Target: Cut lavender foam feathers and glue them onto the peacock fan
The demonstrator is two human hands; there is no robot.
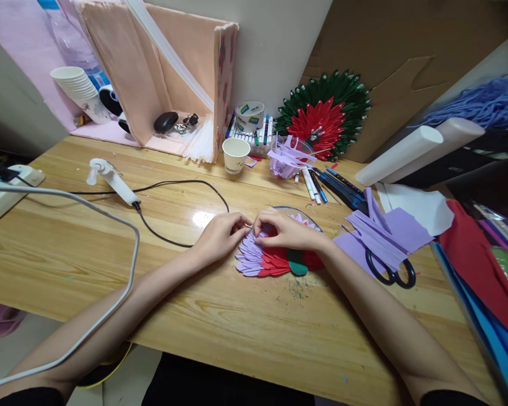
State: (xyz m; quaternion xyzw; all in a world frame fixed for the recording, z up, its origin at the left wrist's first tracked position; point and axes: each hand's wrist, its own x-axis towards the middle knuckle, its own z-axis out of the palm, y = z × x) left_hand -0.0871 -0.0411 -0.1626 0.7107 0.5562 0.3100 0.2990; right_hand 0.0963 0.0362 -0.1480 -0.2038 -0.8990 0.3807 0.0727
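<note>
A handmade petal piece [275, 264] lies on the table in front of me, with overlapping purple petals [249, 260] at its left, red ones toward the middle and a green oval patch [297, 263]. Part of a round hoop shows behind it. My left hand [224, 235] is at the piece's upper left edge, thumb and forefinger closed together; what lies between them is too small to make out. My right hand [285, 230] reaches over the piece, its fingertips pinched on a purple petal close to the left fingertips. It hides much of the piece's middle.
A white glue gun [114, 181] with a black cord lies left. Behind stand a paper cup [236, 155], a bowl of purple strips [291, 158] and a red-green petal fan [322, 121]. Purple sheets [389, 237] partly cover black-handled scissors [392, 272] at right. A grey cable [136, 242] crosses my left arm.
</note>
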